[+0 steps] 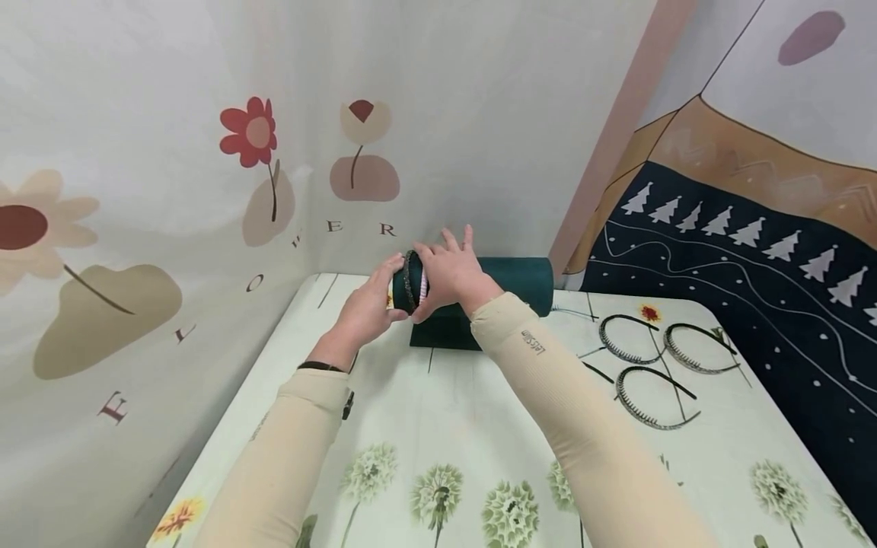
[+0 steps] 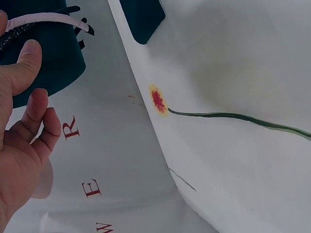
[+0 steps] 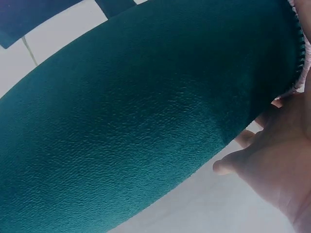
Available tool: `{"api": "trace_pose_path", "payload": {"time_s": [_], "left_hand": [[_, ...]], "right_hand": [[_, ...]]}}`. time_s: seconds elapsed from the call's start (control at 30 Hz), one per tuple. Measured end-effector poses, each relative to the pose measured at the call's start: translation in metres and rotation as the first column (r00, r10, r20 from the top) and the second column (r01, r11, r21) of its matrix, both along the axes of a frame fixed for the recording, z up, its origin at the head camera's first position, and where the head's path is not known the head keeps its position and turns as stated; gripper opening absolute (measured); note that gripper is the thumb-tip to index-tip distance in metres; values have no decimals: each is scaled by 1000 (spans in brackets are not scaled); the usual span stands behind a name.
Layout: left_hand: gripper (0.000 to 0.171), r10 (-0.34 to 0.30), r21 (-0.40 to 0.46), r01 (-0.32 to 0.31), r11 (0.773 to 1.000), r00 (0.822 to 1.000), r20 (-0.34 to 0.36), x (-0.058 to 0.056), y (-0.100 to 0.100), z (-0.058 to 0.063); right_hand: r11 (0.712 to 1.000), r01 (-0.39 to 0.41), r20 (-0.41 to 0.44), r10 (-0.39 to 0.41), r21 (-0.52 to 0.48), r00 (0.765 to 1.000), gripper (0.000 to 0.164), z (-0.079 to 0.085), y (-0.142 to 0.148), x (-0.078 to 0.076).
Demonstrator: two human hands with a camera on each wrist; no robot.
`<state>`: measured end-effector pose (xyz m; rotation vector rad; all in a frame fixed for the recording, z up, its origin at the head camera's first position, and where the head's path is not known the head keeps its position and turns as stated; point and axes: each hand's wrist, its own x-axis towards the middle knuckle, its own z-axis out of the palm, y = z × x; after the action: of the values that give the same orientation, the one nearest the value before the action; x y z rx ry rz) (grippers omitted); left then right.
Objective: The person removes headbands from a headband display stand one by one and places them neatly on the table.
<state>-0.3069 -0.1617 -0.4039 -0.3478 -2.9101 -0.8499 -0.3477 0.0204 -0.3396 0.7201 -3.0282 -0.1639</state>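
A dark green velvet roll stand (image 1: 527, 281) lies at the back of the table. Round its left part run a dark glittery headband (image 1: 409, 278) and, just to its right, a pale pink headband (image 1: 422, 288). From the left, my left hand (image 1: 366, 308) reaches over the roll's end, fingertips and thumb touching beside the glittery band. My right hand (image 1: 448, 278) arches over the roll, thumb and forefinger holding the pink headband at its edges while other fingers stick up. In the left wrist view, a dark-tipped end of the pink headband (image 2: 63, 18) juts past the roll.
Several dark toothed headbands (image 1: 658, 397) lie on the right of the table, spread over a flower-printed cloth (image 1: 438, 411). Close behind the stand hangs a pale printed curtain (image 1: 438, 152). A navy cloth with white trees (image 1: 726, 259) hangs to the right.
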Motion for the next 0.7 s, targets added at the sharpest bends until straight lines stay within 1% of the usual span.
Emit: {"api": "trace_pose_path", "payload": {"time_s": [0.33,0.57,0.7], "left_hand": [[107,3,17,-3,1000,1000,6,1,0,-1],[109,5,16,-5,1000,1000,9,1,0,-1],[109,-2,11,2,1000,1000,1,0,0,-1]], "right_hand": [[1000,-4,6,4,-6,1000,127,2,2,2],[1000,-26,5,26,1,1000,131,1,11,-2],[999,-38,-8,38,-4,999,129,1,18,-3]]}}
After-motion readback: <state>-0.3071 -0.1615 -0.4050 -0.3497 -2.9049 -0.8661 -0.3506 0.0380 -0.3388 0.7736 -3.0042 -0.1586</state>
